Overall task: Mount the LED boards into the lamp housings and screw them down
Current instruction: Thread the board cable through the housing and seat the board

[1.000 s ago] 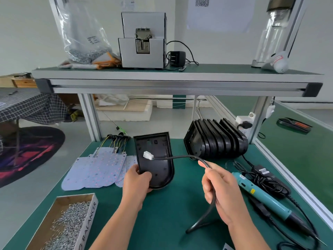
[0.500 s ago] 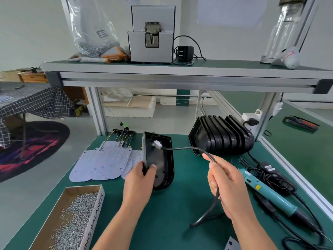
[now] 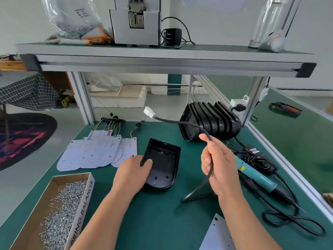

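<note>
Nearest, the box of screws (image 3: 59, 210) and the electric screwdriver (image 3: 257, 175) lie untouched on the green bench mat (image 3: 162, 222). The left hand (image 3: 133, 170) grips the near-left rim of an empty lamp housing (image 3: 163, 165) lying cavity-up, thumb hooked over its edge. The right hand (image 3: 218, 166) is closed round a black cable (image 3: 167, 120), whose white connector (image 3: 149, 112) hangs free in the air. Beyond, the LED boards (image 3: 97, 152) lie fanned flat and a stack of housings (image 3: 210, 121) waits; apparently no board is yet mounted and no screw driven.
</note>
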{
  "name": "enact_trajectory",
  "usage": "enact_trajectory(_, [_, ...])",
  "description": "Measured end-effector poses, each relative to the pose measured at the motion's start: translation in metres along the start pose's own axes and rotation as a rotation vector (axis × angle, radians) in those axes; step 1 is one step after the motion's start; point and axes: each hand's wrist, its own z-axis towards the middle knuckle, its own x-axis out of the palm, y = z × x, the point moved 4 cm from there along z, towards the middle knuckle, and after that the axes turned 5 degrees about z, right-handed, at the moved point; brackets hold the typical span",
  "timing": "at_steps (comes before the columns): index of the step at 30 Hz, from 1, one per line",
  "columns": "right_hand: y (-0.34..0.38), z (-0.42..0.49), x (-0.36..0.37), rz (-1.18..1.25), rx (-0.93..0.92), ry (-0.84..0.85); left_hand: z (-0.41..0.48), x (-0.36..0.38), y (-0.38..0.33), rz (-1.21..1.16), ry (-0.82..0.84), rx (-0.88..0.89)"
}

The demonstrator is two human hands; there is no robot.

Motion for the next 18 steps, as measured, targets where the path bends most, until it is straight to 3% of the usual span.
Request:
enact_trajectory(3, [-0.001,0.000,-0.001,0.012,0.012,0.008,-0.003,-0.007,-0.002,0.196,-0.056,-0.006])
enact_trajectory(7, [-0.003,0.000,-0.003,0.045,0.024,0.029,-0.011,-0.012,-0.008,0.311,-0.047,-0.002])
enact_trajectory(9, [-0.003,-0.001,-0.003,0.037,0.017,0.038,-0.017,-0.020,-0.018,0.356,-0.124,0.049])
enact_trajectory(14, [0.000,-0.003,-0.002,0.014,-0.001,0.034,-0.053,-0.040,-0.063,0.066,-0.312,0.358])
enact_trajectory(16, [0.002,-0.003,-0.003,0.025,-0.001,0.020,-0.067,-0.034,-0.077,-0.018,-0.115,0.451])
enact_trajectory(18, [0.004,-0.003,-0.003,0.029,-0.009,0.006,-0.084,-0.017,-0.089,-0.043,0.289,0.506])
